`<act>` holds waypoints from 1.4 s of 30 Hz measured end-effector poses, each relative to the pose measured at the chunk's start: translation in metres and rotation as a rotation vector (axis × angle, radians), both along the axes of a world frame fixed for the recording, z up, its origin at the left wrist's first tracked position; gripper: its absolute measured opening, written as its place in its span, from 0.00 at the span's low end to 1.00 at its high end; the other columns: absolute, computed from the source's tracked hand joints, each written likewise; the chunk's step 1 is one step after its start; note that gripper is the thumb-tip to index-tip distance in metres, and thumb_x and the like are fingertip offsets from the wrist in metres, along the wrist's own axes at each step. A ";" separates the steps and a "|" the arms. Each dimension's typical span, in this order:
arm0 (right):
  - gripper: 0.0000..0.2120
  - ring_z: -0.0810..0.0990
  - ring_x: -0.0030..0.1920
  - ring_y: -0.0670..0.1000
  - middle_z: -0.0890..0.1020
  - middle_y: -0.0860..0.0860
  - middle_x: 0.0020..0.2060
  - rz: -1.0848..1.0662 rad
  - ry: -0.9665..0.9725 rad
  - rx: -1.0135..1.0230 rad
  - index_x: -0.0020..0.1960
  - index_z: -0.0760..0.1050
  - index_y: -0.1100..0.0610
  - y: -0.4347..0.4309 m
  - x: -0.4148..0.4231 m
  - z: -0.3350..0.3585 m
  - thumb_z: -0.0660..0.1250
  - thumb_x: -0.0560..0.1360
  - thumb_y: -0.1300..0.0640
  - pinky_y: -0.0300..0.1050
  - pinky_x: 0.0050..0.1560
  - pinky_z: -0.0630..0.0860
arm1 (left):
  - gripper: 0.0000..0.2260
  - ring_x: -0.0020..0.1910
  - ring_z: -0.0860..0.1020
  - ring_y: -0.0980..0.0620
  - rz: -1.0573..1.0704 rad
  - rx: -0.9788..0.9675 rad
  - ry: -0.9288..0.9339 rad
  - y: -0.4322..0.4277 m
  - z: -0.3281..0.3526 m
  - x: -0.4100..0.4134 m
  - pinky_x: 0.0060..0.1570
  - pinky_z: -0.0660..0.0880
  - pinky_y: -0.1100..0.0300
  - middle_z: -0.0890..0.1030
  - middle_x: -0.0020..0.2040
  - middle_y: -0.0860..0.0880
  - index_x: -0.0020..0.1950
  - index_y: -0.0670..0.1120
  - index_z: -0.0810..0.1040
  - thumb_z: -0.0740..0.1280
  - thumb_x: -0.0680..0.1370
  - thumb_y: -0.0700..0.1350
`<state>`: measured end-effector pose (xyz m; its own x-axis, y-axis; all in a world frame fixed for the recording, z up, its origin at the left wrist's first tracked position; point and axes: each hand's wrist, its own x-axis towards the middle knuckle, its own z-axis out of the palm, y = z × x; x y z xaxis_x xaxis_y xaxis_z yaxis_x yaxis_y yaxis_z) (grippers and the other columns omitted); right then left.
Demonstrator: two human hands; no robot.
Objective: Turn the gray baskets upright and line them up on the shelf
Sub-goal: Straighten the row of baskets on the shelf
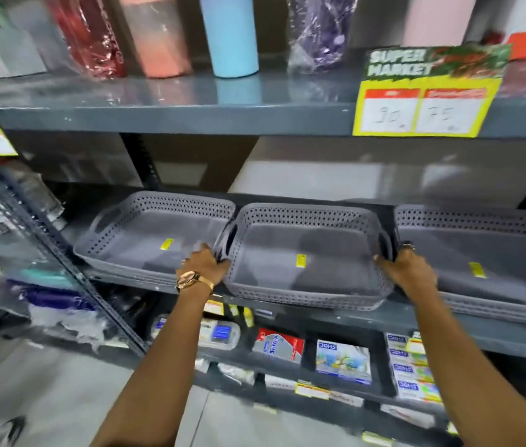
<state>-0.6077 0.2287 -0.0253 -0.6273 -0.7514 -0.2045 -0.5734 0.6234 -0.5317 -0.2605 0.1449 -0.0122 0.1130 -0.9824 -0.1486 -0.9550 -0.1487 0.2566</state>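
Note:
Three gray perforated baskets stand upright side by side on the dark gray shelf [335, 317]. The left basket [145, 233] and the right basket [493, 253] each look like a stack of several nested ones. The middle basket [303, 253] sits between them, its front rim at the shelf's edge. My left hand [205, 264], with a gold watch on its wrist, grips the middle basket's left handle. My right hand [410, 269] grips its right handle. Each basket has a yellow sticker on its floor.
The shelf above [171, 114] holds tumblers and wrapped bottles, with a yellow price sign [426, 98] hanging from its edge. Below are packaged goods [342, 359] with yellow labels. Another rack [4, 221] stands at the left, and gray floor lies beneath.

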 end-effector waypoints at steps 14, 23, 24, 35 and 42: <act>0.18 0.79 0.56 0.67 0.80 0.65 0.55 -0.135 0.286 0.049 0.62 0.70 0.61 -0.013 0.024 -0.012 0.59 0.79 0.49 0.59 0.54 0.74 | 0.17 0.59 0.77 0.36 -0.411 -0.099 0.009 -0.041 -0.017 0.009 0.56 0.73 0.46 0.79 0.62 0.38 0.66 0.45 0.66 0.57 0.80 0.51; 0.17 0.80 0.57 0.66 0.80 0.65 0.56 -0.177 0.305 0.034 0.62 0.72 0.61 -0.060 0.010 -0.002 0.60 0.80 0.50 0.57 0.54 0.75 | 0.20 0.60 0.77 0.35 -0.405 -0.049 0.016 -0.086 -0.011 -0.015 0.55 0.74 0.46 0.76 0.64 0.39 0.69 0.45 0.63 0.56 0.80 0.53; 0.18 0.79 0.57 0.66 0.80 0.65 0.57 -0.186 0.296 0.037 0.62 0.73 0.61 -0.064 0.009 -0.001 0.60 0.80 0.49 0.56 0.55 0.75 | 0.21 0.61 0.76 0.36 -0.394 -0.040 0.030 -0.090 -0.011 -0.016 0.56 0.73 0.46 0.76 0.65 0.39 0.70 0.46 0.62 0.56 0.80 0.53; 0.24 0.75 0.62 0.65 0.76 0.63 0.64 -0.088 0.050 0.103 0.66 0.71 0.60 -0.040 0.006 0.007 0.53 0.78 0.48 0.57 0.62 0.71 | 0.23 0.63 0.75 0.36 -0.363 0.093 0.069 -0.083 -0.002 -0.017 0.60 0.73 0.46 0.74 0.69 0.39 0.74 0.47 0.57 0.54 0.81 0.53; 0.25 0.75 0.63 0.65 0.77 0.65 0.63 -0.130 0.143 0.103 0.66 0.70 0.62 -0.004 0.019 -0.004 0.52 0.80 0.45 0.56 0.62 0.69 | 0.22 0.61 0.75 0.34 -0.382 0.029 0.032 -0.043 -0.010 -0.001 0.59 0.72 0.46 0.75 0.66 0.36 0.74 0.45 0.57 0.53 0.82 0.51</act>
